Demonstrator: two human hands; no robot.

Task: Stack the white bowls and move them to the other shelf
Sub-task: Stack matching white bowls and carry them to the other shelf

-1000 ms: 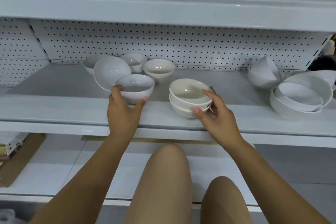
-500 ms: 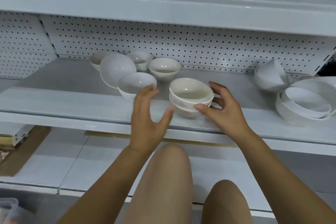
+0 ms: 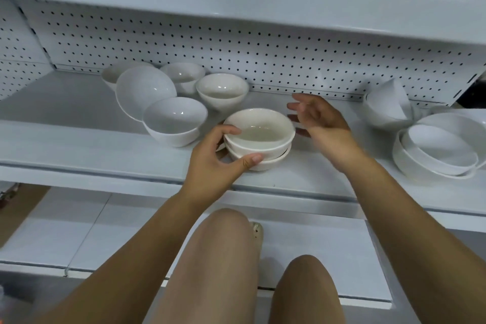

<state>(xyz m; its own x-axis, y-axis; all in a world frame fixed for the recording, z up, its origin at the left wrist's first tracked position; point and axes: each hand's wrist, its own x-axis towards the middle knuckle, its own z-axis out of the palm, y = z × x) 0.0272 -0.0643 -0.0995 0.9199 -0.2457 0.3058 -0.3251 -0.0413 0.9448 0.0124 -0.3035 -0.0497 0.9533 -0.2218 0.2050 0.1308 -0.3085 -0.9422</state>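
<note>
You have one stack of two cream-white bowls point(image 3: 259, 137), upright and nested, near the front edge of the shelf point(image 3: 79, 144). Left of that stack: five loose white bowls point(image 3: 175, 121), one tilted. Right of it: more nested bowls point(image 3: 436, 150).

A white back wall point(image 3: 263, 42) full of little black holes stands at the back. Down low are two bare knees, a big near knee point(image 3: 223, 234) and a second knee point(image 3: 305, 273) just beside it. Between them peeks a pale tip point(image 3: 256, 231), maybe a shoe. A brown board point(image 3: 18, 208) lies low on the left.
</note>
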